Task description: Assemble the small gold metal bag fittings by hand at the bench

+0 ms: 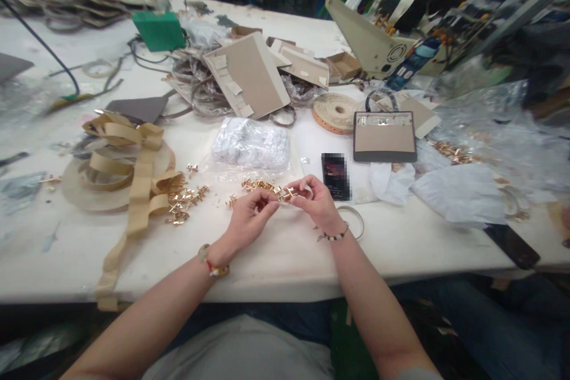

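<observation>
Head view: holds a small gold-coloured fitting (289,193) at the centre of the frame, just above the white tabletop (285,267). Pinches it from the left with the left hand (252,217), thumb against bent fingertips, and from the right with the right hand (318,205), fingers curled around it. Seems to run roughly left to right along its long axis; cannot tell which end leads, being too small and blurred.

Shows a heap of similar fittings (256,185) just behind the hands, and another pile (184,202) left of centre, beside a looped tan strip (142,178). Has a plastic-wrapped bundle (252,145) near mid-frame, with a dark phone (336,172) to its right and a dark-edged panel (385,139) beyond that.

Stretches, pale and cluttered, across most of the frame, bearing a green box (159,31) upper left, a large beige panel (253,77) upper middle, a beige machine (369,35) upper right and clear plastic (485,113) at right. Gives way to a dim, crowded room along the top edge, brightest in the upper right corner.
</observation>
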`<state>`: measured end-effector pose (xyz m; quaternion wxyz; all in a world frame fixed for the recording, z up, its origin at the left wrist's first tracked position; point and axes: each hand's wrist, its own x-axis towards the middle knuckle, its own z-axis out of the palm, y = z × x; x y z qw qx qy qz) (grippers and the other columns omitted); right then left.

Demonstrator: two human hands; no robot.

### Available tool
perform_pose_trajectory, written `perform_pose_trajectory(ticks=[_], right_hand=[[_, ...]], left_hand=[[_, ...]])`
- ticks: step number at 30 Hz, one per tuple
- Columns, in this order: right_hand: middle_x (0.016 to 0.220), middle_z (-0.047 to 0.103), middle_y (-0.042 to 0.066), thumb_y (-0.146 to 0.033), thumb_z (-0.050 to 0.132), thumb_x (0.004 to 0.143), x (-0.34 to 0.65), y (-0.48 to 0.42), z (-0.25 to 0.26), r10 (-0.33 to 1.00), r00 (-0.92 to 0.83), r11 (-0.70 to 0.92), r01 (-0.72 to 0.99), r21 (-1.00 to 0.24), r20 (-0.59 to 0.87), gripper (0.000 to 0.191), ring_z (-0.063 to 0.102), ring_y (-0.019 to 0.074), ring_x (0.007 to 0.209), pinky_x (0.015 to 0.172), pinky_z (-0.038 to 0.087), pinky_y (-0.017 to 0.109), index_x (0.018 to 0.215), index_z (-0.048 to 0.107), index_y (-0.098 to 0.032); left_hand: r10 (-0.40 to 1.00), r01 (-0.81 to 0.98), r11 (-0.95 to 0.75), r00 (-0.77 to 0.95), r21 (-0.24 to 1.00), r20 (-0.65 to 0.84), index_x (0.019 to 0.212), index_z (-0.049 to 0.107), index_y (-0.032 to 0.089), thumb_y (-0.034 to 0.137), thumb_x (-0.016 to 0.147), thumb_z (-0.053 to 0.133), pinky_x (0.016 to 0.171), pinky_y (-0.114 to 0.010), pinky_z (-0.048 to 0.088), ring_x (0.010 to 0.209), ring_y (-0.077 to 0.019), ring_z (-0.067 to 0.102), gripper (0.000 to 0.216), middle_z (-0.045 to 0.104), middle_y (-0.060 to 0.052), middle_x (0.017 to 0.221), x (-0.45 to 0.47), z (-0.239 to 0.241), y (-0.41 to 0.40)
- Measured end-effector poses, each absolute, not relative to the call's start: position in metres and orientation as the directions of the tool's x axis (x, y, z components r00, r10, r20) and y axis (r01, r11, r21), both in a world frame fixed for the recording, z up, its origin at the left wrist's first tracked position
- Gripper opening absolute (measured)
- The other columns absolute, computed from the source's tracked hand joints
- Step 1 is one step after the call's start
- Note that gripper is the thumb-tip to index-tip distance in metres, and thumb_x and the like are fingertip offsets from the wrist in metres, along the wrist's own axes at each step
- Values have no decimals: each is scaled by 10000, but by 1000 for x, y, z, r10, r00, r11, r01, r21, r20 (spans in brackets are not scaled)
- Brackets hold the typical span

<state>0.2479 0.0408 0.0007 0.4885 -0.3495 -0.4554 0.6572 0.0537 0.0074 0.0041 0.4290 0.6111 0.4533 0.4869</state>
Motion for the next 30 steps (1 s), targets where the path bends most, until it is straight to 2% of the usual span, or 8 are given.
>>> perform_pose_trajectory(ticks=[10, 19, 21, 24, 27, 30], right_hand=[[950, 738, 27, -291, 911, 656, 249, 40, 4, 949, -315, -117, -283, -952, -23, 443, 689, 133, 804, 758, 555, 271, 800, 501, -205], [920, 759, 31, -274, 913, 656, 250, 40, 4, 939, -341, -129, -270, -954, -30, 448, 680, 124, 770, 732, 541, 262, 804, 496, -206], [914, 762, 30, -265, 911, 657, 250, 40, 5, 937, -346, -145, -276, -950, -42, 446, 679, 119, 750, 723, 542, 259, 806, 495, -206], [915, 761, 27, -249, 912, 649, 250, 41, 5, 942, -330, -161, -293, -942, -58, 451, 690, 125, 764, 722, 548, 258, 804, 491, -207], [920, 757, 25, -242, 914, 639, 249, 41, 4, 953, -296, -149, -294, -944, -58, 455, 698, 132, 791, 730, 550, 257, 797, 489, -207], [920, 754, 21, -250, 914, 639, 248, 41, 4, 956, -290, -142, -299, -944, -52, 452, 696, 130, 792, 740, 549, 257, 798, 492, -208]], left_hand=[[886, 354, -463, 171, 813, 431, 827, 614, 186, 196, 888, 624, 617, -238, 405, 641, -107, 533, 62, 651, 7, 735, 51, 5, 6], [857, 394, -513, 188, 762, 480, 848, 613, 191, 175, 895, 627, 618, -235, 421, 653, -104, 558, 52, 648, 10, 743, 51, 4, 6], [859, 387, -507, 152, 770, 489, 927, 619, 194, 194, 887, 656, 616, -231, 435, 663, -101, 569, 55, 666, 0, 808, 52, 2, 6], [836, 386, -511, 17, 768, 548, 1009, 609, 193, 249, 854, 724, 582, -227, 442, 661, -104, 568, 202, 660, -12, 848, 51, 2, 7], [740, 442, -587, -47, 679, 670, 858, 617, 196, 239, 855, 735, 595, -240, 449, 640, -112, 555, 125, 633, 10, 726, 50, 4, 5], [702, 501, -625, 26, 598, 712, 804, 648, 200, 228, 867, 733, 624, -251, 475, 623, -115, 582, 110, 661, 15, 681, 50, 7, 4]])
